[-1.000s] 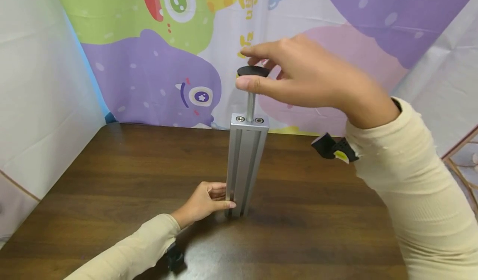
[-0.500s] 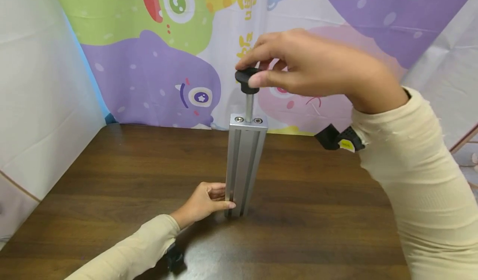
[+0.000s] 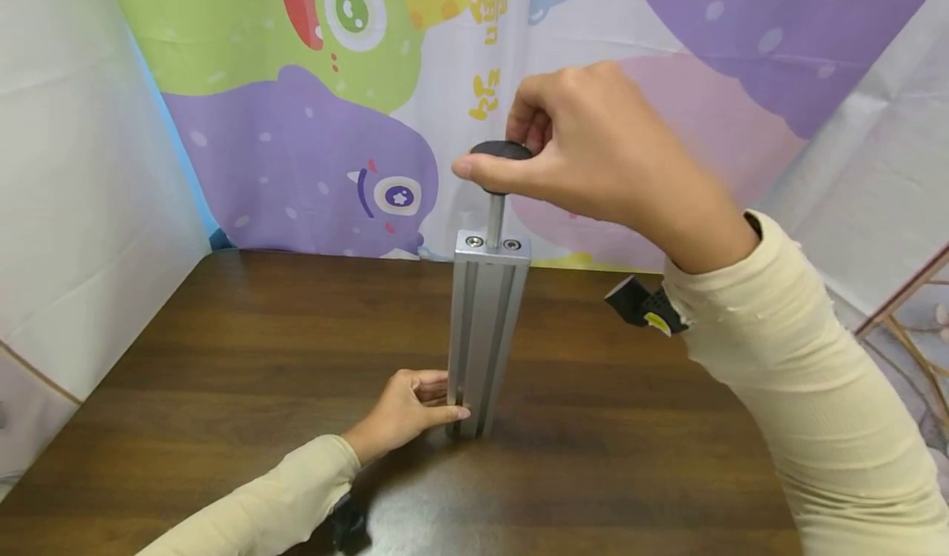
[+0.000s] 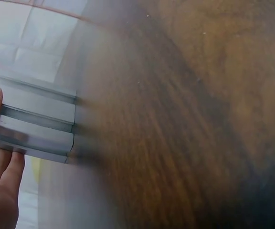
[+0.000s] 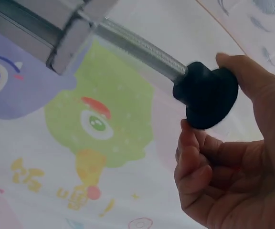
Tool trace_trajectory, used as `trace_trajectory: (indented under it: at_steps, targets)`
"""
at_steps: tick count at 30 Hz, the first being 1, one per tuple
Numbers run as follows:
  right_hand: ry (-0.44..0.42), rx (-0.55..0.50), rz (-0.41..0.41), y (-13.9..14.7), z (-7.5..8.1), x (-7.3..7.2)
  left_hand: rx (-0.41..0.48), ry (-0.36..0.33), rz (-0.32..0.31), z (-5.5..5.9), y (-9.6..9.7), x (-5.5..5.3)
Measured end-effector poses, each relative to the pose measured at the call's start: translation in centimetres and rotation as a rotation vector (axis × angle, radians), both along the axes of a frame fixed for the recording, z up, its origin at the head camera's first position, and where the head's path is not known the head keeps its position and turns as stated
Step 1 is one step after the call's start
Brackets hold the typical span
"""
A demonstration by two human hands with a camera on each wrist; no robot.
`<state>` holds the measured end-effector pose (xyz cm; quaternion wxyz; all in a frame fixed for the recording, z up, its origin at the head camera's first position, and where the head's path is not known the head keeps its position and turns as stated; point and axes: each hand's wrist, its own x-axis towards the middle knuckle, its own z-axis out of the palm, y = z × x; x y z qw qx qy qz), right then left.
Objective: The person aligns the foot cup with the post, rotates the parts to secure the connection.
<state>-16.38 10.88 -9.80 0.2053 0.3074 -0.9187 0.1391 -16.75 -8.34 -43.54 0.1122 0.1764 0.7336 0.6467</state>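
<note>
An aluminium profile (image 3: 483, 334) with grooved sides stands upright on the table. From the plate (image 3: 493, 247) on its top end rises a threaded rod (image 5: 144, 50), capped by a black levelling foot (image 3: 500, 149). My right hand (image 3: 600, 148) pinches this foot, thumb along the near side and fingertips at the far right edge; the right wrist view shows the thumb and fingers on opposite rims of the foot (image 5: 211, 95). Low down, my left hand (image 3: 400, 416) grips the profile from the left, its thumb across the near face. The profile's far side is hidden.
The dark wooden table (image 3: 296, 317) surrounds the profile. A cartoon-printed curtain (image 3: 319, 152) hangs behind it, with white walls (image 3: 59, 169) at both sides. Two screws sit in the end plate beside the rod. Each sleeve carries a black wrist camera (image 3: 645, 305).
My right hand has twisted about the foot: its thumb slid to the right, then back to the left, while the fingers went to the far right edge. My left hand keeps its hold.
</note>
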Motion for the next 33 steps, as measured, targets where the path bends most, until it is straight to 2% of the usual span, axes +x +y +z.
trace_trajectory:
  at_steps: [4,10,14,17,21,23,25,29,33]
  targets:
    - [0.029,-0.013,-0.025,-0.1,-0.2,0.0,0.011,0.005,0.013,-0.1,0.1,-0.1]
    - [0.061,0.029,-0.021,0.1,-0.4,-0.3,-0.023,0.032,-0.008,0.2,-0.2,-0.6]
    - [0.019,0.106,0.003,0.3,0.0,-0.3,-0.026,0.059,-0.035,0.4,-0.3,-0.9]
    - [-0.069,0.176,0.116,0.9,0.5,-0.6,0.015,0.068,-0.073,0.6,-0.1,-1.0]
    - [-0.168,0.252,0.363,2.2,0.9,-1.8,0.075,0.072,-0.103,0.7,0.1,-1.2]
    - [-0.180,0.281,0.453,2.8,1.0,-2.4,0.085,0.064,-0.101,0.7,0.2,-1.3]
    - [-0.164,0.304,0.499,3.2,1.1,-2.9,0.082,0.048,-0.095,0.7,0.2,-1.3]
    - [-0.115,0.308,0.467,3.3,1.2,-3.2,0.078,0.020,-0.087,0.7,0.1,-1.2]
    - [-0.108,0.229,0.320,2.5,1.1,-2.6,0.090,0.027,-0.081,0.7,0.1,-1.1]
